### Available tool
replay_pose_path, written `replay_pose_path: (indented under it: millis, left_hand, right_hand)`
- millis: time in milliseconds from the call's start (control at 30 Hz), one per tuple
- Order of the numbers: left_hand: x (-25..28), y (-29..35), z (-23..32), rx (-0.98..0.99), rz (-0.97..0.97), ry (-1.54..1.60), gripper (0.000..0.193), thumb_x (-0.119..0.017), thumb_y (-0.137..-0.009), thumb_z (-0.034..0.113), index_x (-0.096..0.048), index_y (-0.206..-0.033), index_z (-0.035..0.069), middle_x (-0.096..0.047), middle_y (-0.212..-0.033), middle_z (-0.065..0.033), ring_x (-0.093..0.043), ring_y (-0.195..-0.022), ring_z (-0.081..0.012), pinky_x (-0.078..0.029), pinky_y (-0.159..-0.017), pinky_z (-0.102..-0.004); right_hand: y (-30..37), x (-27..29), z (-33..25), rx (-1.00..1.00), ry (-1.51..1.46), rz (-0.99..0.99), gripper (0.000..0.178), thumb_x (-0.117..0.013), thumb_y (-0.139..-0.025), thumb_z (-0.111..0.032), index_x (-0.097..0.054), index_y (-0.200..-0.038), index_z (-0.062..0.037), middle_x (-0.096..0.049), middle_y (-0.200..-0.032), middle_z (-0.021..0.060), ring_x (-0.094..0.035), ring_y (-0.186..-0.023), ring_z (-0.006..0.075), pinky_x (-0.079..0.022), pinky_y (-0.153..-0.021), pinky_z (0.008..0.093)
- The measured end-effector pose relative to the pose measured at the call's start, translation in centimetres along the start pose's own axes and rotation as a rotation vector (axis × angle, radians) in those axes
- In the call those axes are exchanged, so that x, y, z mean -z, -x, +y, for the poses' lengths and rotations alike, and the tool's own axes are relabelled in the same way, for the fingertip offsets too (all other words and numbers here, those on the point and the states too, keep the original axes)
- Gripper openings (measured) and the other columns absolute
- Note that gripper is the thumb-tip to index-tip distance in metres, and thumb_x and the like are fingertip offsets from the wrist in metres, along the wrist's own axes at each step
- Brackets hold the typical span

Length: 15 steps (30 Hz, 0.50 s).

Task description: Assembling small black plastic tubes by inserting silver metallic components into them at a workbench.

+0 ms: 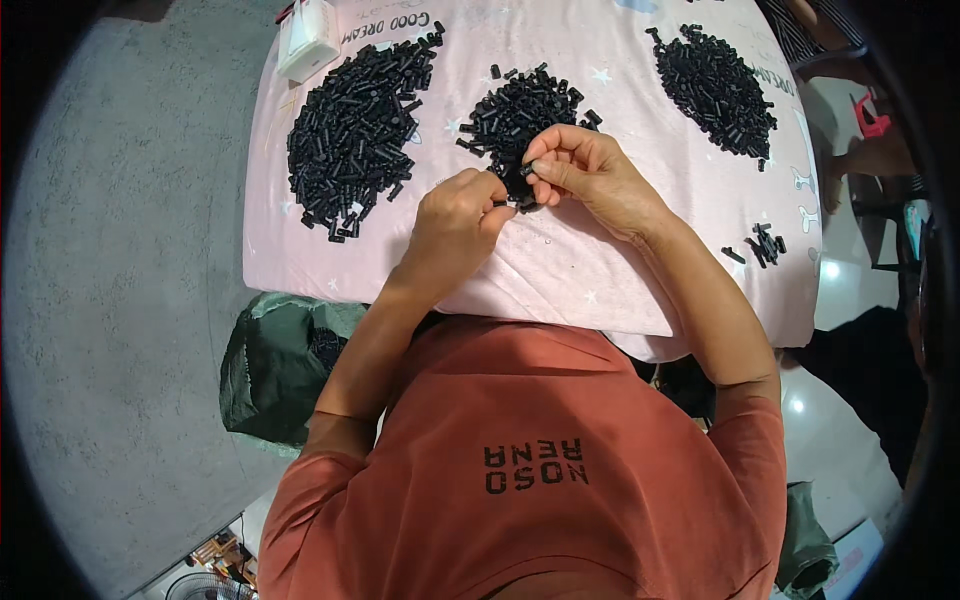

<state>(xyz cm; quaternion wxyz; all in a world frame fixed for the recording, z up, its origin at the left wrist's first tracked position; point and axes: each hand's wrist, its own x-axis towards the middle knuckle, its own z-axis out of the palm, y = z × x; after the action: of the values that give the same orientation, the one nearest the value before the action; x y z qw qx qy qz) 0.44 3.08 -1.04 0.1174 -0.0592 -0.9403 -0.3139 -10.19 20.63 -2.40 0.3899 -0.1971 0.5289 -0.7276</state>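
In front of me a middle pile of small black cylindrical plastic pieces (522, 108) lies on the pink cloth. My right hand (592, 178) is at the pile's near right edge, pinching one black piece (527, 169) between thumb and fingers. Just left of it, my left hand (458, 222) is closed, its back turned up, with the end of a small black piece (500, 204) showing at the fingertips. The two hands are close together but apart. More loose pieces lie under and between the fingers, partly hidden.
A larger pile of black pieces (352, 140) spreads at left, another pile (716, 92) at far right. A small group of pieces (766, 246) lies near the right edge. A white tissue pack (308, 42) stands at the far left corner. A dark green sack (275, 375) sits below the table.
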Motion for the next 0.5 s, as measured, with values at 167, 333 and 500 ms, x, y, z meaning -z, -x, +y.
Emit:
replay_pose_path:
  millis: [167, 333, 500]
  left_hand:
    - [-0.11, 0.16, -0.12, -0.015, -0.008, 0.001, 0.013, -0.071, -0.076, 0.002, -0.059, -0.081, -0.001, -0.058, -0.074, -0.0111, -0.056, -0.062, -0.0245, -0.046, -0.058, -0.0351]
    - [-0.01, 0.17, -0.2, -0.04, -0.032, 0.008, 0.013, -0.07, -0.076, 0.002, -0.059, -0.082, -0.001, -0.059, -0.074, -0.0124, -0.057, -0.061, -0.0259, -0.046, -0.058, -0.036]
    - [0.64, 0.16, -0.14, -0.029, -0.056, -0.019, 0.006, -0.063, -0.079, -0.001, -0.058, -0.082, -0.002, -0.059, -0.073, -0.0133, -0.058, -0.062, -0.0259, -0.046, -0.058, -0.0355]
  right_hand:
    - [-0.01, -0.06, -0.08, 0.004, 0.025, -0.006, 0.008, -0.059, -0.097, -0.009, -0.061, -0.102, -0.0047, -0.064, -0.081, -0.0003, -0.058, -0.068, 0.004, -0.047, -0.063, 0.0177]
    - [0.02, -0.05, -0.12, -0.006, 0.01, 0.006, 0.007, -0.058, -0.097, -0.009, -0.061, -0.101, -0.0049, -0.064, -0.079, -0.0003, -0.058, -0.068, 0.0039, -0.048, -0.064, 0.0177]
    - [0.07, -0.16, -0.34, -0.009, 0.016, 0.022, 0.006, -0.058, -0.096, -0.009, -0.061, -0.101, -0.0052, -0.064, -0.078, 0.0, -0.058, -0.068, 0.004, -0.048, -0.064, 0.0174]
